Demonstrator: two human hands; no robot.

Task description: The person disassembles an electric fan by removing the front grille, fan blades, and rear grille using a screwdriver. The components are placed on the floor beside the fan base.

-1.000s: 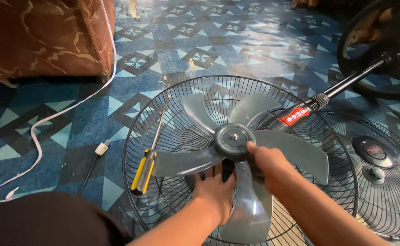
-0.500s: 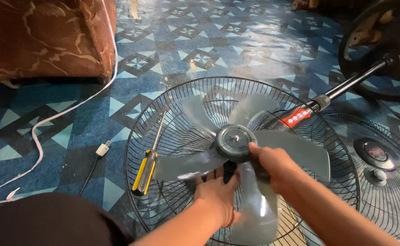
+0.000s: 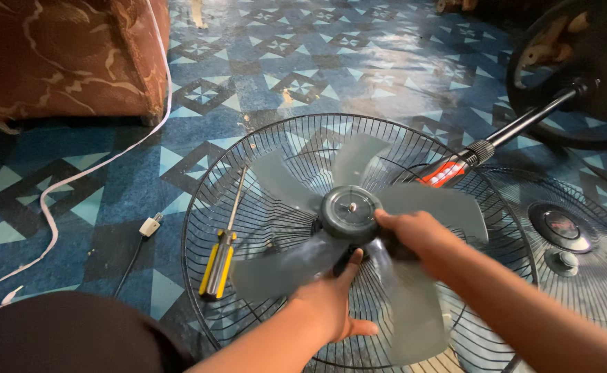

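two hands meet at the grey fan hub (image 3: 349,213): my right hand (image 3: 414,235) closes around its 3 o'clock edge, my left hand (image 3: 331,304) presses half-open at 6 o'clock. i see the yellow screwdriver (image 3: 220,259) lying at 9 o'clock on the wire guard (image 3: 206,207).

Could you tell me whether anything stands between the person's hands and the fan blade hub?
Nothing visible does. The right hand is already on the hub, and the left hand reaches up beneath it. The screwdriver lies aside on the grille.

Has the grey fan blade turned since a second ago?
Yes. The fan blade has turned clockwise against the still screwdriver on the wire guard.
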